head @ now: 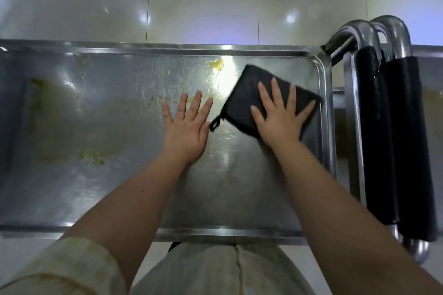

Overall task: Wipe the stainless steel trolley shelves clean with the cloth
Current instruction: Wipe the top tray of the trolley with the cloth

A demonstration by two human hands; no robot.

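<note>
Farthest from the push handle, brown smears cover the trolley shelf, so that end looks unwiped. Nearer the handle, the left hand lies flat on bare steel with straight fingers, probably bracing the trolley. A yellow blob sits nearer still. Closest to the handle, the right hand, fingers spread, presses the dark cloth flat for full contact.

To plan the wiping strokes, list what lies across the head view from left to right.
In order: brown smear → left hand flat on the shelf → dark cloth with the right hand pressed flat on it → black padded handles.
</note>
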